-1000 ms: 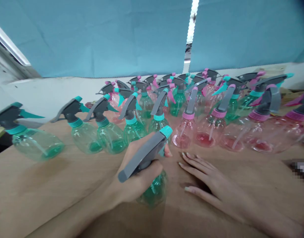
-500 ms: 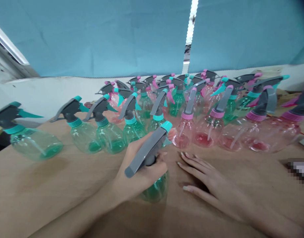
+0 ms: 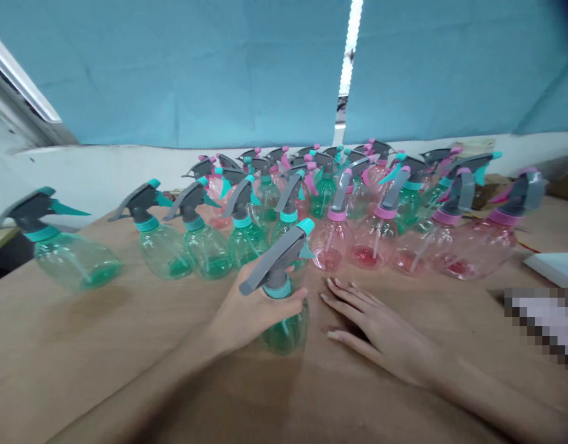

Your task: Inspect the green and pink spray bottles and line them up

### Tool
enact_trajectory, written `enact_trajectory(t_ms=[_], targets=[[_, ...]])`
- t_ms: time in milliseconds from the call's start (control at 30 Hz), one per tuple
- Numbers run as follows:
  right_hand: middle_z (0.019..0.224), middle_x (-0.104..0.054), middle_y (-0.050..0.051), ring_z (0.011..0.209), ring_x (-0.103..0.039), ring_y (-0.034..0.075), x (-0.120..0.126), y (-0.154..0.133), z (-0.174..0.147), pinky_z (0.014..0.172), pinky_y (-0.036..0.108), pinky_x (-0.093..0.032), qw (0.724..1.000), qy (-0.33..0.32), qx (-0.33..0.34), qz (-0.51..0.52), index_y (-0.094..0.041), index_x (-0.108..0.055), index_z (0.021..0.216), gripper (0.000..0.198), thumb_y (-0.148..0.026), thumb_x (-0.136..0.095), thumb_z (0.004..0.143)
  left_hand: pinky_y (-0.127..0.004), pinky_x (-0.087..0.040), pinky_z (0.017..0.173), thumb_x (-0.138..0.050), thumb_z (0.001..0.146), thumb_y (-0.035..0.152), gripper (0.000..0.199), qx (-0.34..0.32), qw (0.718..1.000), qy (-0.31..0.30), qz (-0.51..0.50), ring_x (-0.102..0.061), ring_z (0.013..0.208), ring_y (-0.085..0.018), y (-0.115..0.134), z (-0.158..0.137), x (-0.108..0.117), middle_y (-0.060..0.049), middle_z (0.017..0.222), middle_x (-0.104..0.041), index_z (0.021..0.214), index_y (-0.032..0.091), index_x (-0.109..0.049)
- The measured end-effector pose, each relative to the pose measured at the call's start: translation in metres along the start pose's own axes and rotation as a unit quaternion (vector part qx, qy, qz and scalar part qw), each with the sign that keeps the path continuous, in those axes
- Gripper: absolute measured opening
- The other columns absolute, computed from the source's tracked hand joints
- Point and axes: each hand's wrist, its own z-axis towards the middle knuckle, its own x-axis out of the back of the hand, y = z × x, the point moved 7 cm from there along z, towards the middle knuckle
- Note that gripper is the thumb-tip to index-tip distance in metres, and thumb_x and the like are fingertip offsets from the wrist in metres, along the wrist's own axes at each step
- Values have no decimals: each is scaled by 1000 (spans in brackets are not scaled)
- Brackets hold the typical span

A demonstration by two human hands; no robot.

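The left hand (image 3: 249, 307) clamps its fingers round the green spray bottle (image 3: 286, 336); the right hand (image 3: 380, 327) lies beside it, fingers apart. A forward nudge could topple the row of bottles (image 3: 247, 239) beyond the fingers.

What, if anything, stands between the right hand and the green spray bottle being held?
No separate object visibly does: a strip of tabletop separates the right hand from the green spray bottle, whose upper part the left hand wraps.
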Motion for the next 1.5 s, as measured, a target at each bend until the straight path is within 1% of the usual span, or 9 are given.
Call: enact_trajectory(t_ms=[300,467,567,667,800,867,1033,1300,1500], targets=[[141,-51,10,129,-47,28,16,-13,5,105,49,-42,998,-31,3,-51,-19,-51,136,49,-45,-46,94,-35,-46,89,-66,81,32,67,-41,999,-28,24,-59,105,-23,4,-17,3,0,118,-62,140,36,-35],[123,-65,8,107,-64,29,36,-28,21,89,49,-52,998,-42,-1,-54,-22,-60,123,37,-41,-43,96,-34,-47,84,-62,84,36,33,-56,995,-21,76,-61,97,-23,-2,-30,7,-4,111,-64,115,23,-56],[114,-69,6,99,-67,28,44,-42,40,84,46,-53,998,-27,7,-53,-23,-62,119,33,-38,-43,96,-32,-48,83,-61,84,39,31,-68,990,-15,122,-61,99,-24,-1,-40,20,-4,107,-66,109,22,-59],[110,-71,4,90,-68,24,46,-61,63,77,40,-53,999,11,21,-34,-23,-64,114,28,-35,-48,95,-31,-50,84,-59,86,39,32,-66,988,16,140,-62,97,-23,-8,-54,42,-3,104,-66,113,24,-56],[107,-72,3,77,-68,19,40,-95,96,72,36,-52,997,50,49,26,-23,-67,109,23,-32,-55,92,-38,-51,89,-63,83,43,48,-21,982,95,163,-60,103,-26,-42,-78,84,-1,109,-66,127,32,-49],[108,-72,3,81,-68,19,35,-114,115,74,35,-51,994,62,67,60,-22,-67,108,22,-31,-57,91,-42,-50,89,-67,76,52,40,2,969,195,149,-60,99,-28,-61,-94,116,-2,108,-65,107,29,-59],[108,-72,4,96,-66,20,18,-158,166,82,34,-49,988,80,93,93,-21,-67,106,21,-31,-57,90,-51,-48,85,-70,61,61,47,159,932,289,147,-60,95,-35,-104,-121,182,-6,110,-65,95,30,-62],[124,-61,20,116,-56,32,-5,-184,229,92,44,-45,987,107,43,111,-9,-54,127,49,-36,-60,86,-50,-42,95,-73,61,51,45,143,930,320,106,-60,99,-32,-135,-110,236,-7,96,-65,90,21,-58],[104,-66,17,94,-65,28,-8,-191,248,75,38,-49,987,90,-10,133,-10,-45,135,58,-35,-60,85,-45,-46,92,-73,61,45,42,98,948,299,48,-60,102,-29,-158,-85,247,-8,98,-65,90,20,-57]])
